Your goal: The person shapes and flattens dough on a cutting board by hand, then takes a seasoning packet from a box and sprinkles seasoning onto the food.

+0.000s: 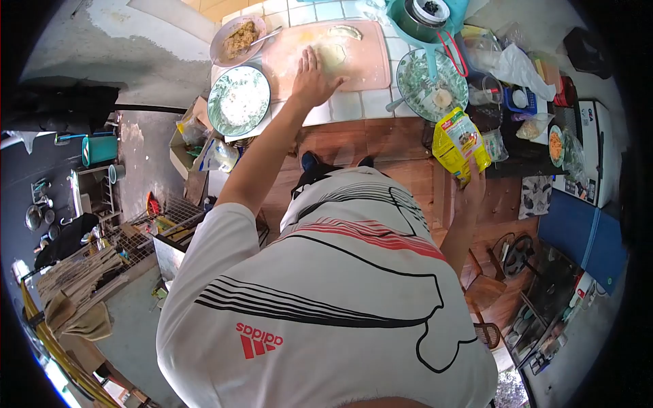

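Note:
My left hand [314, 80] lies flat with its fingers stretched on a pink cutting board [371, 61]. Its fingertips are beside a flat round of pale dough [333, 56]. Farther back on the board sits a folded, filled dumpling [345, 32]. To the right, my right hand [471, 183] grips the lower end of a yellow packet [460, 144], holding it up beside the table edge. Just beyond the packet is a green patterned plate [411, 71] with a pale lump of dough [442, 98] on it and a spoon [394, 105] at its rim.
Left of the board are a bowl of brown filling [239, 39] with a spoon and a green-rimmed plate [219, 95] dusted with white powder. A teal pot [408, 30] stands at the back right. Bags and a blue basket [520, 100] crowd the right side.

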